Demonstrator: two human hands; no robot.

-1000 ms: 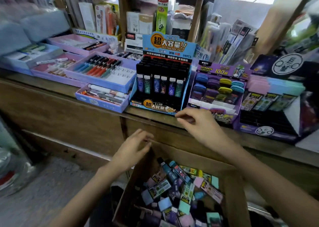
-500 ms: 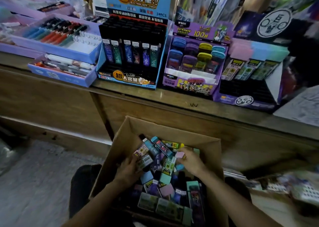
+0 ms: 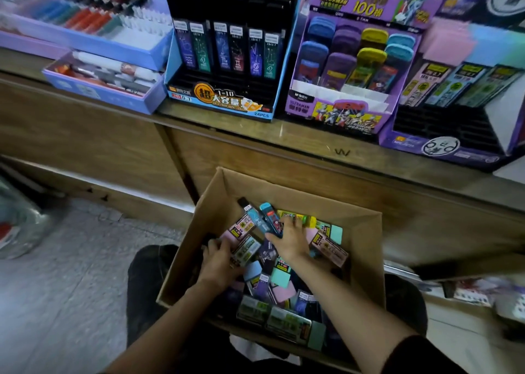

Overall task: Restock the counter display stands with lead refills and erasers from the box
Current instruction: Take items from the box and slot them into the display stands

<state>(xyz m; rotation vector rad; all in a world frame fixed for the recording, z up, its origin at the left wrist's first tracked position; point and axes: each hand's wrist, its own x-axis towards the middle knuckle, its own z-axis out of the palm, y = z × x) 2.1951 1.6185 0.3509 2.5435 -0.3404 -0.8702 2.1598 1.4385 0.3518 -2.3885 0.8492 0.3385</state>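
An open cardboard box (image 3: 218,200) sits low in front of the counter, full of mixed lead refill cases and erasers. My left hand (image 3: 217,261) is inside it at the left, fingers curled round a green-labelled eraser pack (image 3: 246,249). My right hand (image 3: 289,240) is deeper in the pile, thumb and fingers closing on a blue lead refill case (image 3: 268,218). On the counter stand a blue lead refill stand (image 3: 224,103), a purple Ultraman stand (image 3: 335,112) and a purple stand (image 3: 443,146) at the right, each partly filled.
The wooden counter edge (image 3: 326,149) runs above the box. Trays of pens (image 3: 93,44) crowd the counter's left. My dark-trousered knees (image 3: 145,271) flank the box. Grey floor (image 3: 71,260) lies to the left, with a plastic bag (image 3: 20,223) at its edge.
Both hands dropped from the counter edge into the box and now dig among the packs. The view tilted down and closer to the stands.
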